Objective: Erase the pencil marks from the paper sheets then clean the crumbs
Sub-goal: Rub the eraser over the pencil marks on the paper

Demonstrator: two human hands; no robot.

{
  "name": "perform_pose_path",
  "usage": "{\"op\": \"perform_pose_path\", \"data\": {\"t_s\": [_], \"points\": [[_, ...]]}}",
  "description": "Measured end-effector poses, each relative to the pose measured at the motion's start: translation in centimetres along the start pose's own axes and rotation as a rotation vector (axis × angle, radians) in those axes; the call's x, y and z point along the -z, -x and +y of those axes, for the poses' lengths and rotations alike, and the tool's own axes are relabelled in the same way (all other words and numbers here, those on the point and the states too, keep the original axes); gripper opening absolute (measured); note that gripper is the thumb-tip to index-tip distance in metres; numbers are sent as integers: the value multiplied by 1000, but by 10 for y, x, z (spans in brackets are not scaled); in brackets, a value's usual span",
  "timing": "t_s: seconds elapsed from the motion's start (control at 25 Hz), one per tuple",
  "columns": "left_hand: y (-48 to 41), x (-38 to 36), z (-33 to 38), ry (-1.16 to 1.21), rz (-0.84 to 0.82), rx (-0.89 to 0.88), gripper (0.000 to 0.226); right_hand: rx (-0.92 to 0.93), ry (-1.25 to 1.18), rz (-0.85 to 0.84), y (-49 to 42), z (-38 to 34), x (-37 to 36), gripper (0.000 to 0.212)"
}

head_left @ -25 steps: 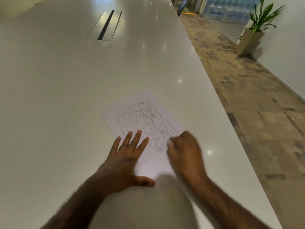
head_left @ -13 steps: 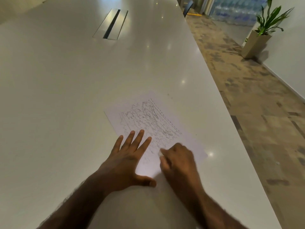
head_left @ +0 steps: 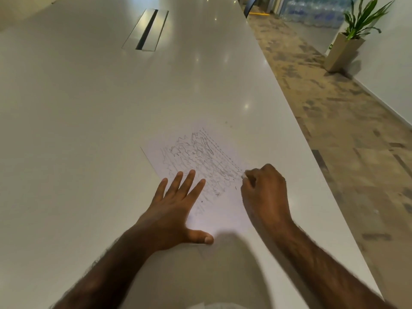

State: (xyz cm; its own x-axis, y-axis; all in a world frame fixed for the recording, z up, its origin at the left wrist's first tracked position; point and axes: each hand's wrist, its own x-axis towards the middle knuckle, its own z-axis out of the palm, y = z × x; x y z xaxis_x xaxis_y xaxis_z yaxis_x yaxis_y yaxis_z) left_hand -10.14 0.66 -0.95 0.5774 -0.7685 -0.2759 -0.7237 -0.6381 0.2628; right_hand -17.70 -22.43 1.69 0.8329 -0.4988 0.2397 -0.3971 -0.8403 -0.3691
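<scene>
A white paper sheet (head_left: 200, 157) covered in grey pencil scribbles lies on the white table (head_left: 89, 130), near its right edge. My left hand (head_left: 176, 210) lies flat on the sheet's near left part, fingers spread and thumb out, pressing it down. My right hand (head_left: 265, 192) is curled at the sheet's right side and pinches a small white eraser (head_left: 244, 175), of which only a tip shows at the fingertips, touching the paper. A few dark crumbs (head_left: 217, 192) lie on the sheet between my hands.
A recessed metal cable slot (head_left: 146, 30) sits in the table far ahead. The table's right edge (head_left: 296, 121) runs diagonally beside my right hand, with patterned floor beyond it. A potted plant (head_left: 347, 41) stands by the far right wall.
My right hand, with the eraser, has swung left toward my left hand and then back out to the right over the sheet. My left hand has stayed in place.
</scene>
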Motion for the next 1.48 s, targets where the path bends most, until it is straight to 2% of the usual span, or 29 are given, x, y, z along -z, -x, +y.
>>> {"op": "perform_pose_path", "data": {"t_s": [0.04,0.16,0.2,0.24,0.32,0.36,0.44,0.56,0.6,0.72,0.8,0.88,0.92,1.04,1.08,1.12,1.24,1.28,1.4,1.48], "points": [[1,0,1,-4,5,4,129,25,-35,7,3,-7,3,31],[0,-1,3,-38,24,17,122,334,-68,-77,71,-41,-16,19],[-1,-1,2,-39,28,13,122,380,-66,-102,74,-38,-14,18],[-1,-1,1,-30,33,3,123,312,-87,-133,57,-31,-8,19],[0,-1,-2,0,36,-24,126,72,-23,-42,13,-11,-4,28],[1,-2,-3,12,37,-31,126,23,-7,-27,7,-8,-2,30],[2,-4,-2,14,43,-16,123,103,-19,-26,25,-27,-5,28],[1,-5,-2,-3,59,-6,118,368,-62,-114,78,-47,-16,26],[0,-5,-4,11,66,-12,120,323,-64,-142,63,-41,-10,29],[1,-5,-5,25,41,-23,126,58,35,-57,11,-15,1,30],[1,-5,-2,15,21,2,125,101,-13,-56,30,-32,-2,28],[-1,-4,-1,-3,-3,28,122,285,-40,-159,76,-50,-13,26],[-2,-3,0,-6,-14,31,122,319,-66,-179,80,-49,-11,27],[-1,-2,-2,-6,-18,14,125,70,-89,-70,33,-24,-2,29],[0,-3,-3,-15,-2,12,125,43,-77,-52,30,-26,1,29],[2,-4,-3,-25,22,13,125,68,-67,-35,38,-35,1,27],[4,-6,-4,-57,75,7,121,321,-78,-162,86,-59,-2,16],[3,-7,-5,-43,80,0,121,317,-117,-172,83,-55,-1,16],[3,-8,-6,-1,69,-26,122,76,-148,-73,61,-44,1,18],[4,-10,-7,-20,87,-37,121,131,-116,-105,77,-59,2,21]]}}
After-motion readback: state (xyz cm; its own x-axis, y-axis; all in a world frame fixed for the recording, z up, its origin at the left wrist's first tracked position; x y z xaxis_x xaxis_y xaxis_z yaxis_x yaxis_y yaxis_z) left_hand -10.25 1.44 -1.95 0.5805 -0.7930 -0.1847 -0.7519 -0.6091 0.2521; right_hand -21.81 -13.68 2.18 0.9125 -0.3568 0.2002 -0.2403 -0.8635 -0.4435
